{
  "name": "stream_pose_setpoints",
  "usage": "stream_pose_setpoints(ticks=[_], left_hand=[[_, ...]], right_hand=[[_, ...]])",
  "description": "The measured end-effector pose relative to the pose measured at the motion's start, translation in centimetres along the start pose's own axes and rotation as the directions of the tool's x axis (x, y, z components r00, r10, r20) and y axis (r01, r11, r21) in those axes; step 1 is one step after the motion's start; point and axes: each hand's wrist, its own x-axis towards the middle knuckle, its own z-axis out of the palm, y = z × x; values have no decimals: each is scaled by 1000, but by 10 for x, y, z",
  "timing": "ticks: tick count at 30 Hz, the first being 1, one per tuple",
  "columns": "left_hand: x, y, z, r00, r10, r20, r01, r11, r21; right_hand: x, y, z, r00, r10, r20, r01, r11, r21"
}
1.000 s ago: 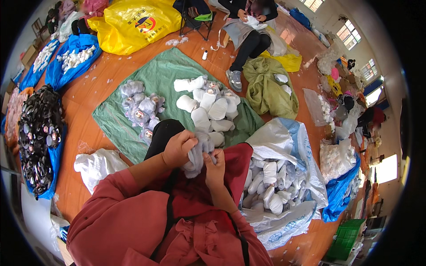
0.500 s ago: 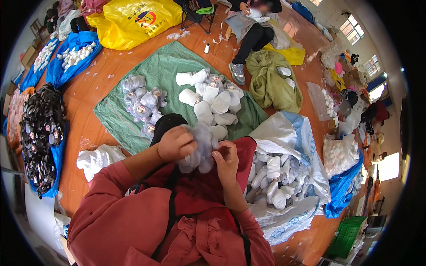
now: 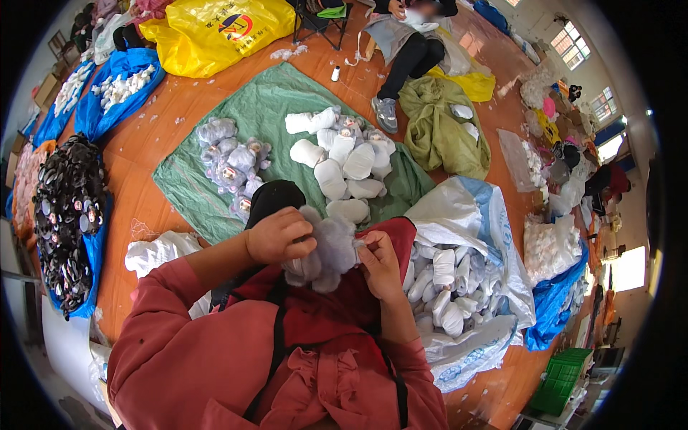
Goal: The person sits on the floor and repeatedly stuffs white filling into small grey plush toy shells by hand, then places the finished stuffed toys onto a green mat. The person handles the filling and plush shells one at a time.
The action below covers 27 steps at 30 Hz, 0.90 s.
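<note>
Over my lap I hold a fluffy grey plush toy (image 3: 331, 247) between my two hands. My left hand (image 3: 282, 235) is closed at the toy's left side, its fingertips curled against the fur. At the opposite side my right hand (image 3: 380, 262) pinches a small edge of the plush between thumb and fingers. The toy's front is turned away or hidden. Ahead on a green sheet (image 3: 276, 89) lie a pile of grey plush toys with small faces (image 3: 231, 166) and a pile of white stuffed pieces (image 3: 345, 161).
An open white sack (image 3: 494, 287) of white stuffed pieces stands right of my lap. A person (image 3: 416, 54) sits across from me, near an olive cloth sack (image 3: 444, 129). Black plush pieces (image 3: 68, 215) lie at left; a yellow bag (image 3: 208, 36) is at the back.
The plush toy has turned and spread a little wider between my hands. My right hand has moved slightly right and down, still pinching its edge.
</note>
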Motion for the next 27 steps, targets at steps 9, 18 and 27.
stream_pose_setpoints(ticks=[9,18,27], left_hand=[[-1,1,-3,952,-232,-199,231,972,-29],[8,5,8,980,-183,76,198,931,-308],[4,13,0,807,-590,-26,504,710,-492]], right_hand=[[0,2,-4,996,-94,-2,94,990,-101],[26,19,-9,987,-27,-157,-59,855,-515],[11,46,-26,933,179,-312,-255,941,-223]])
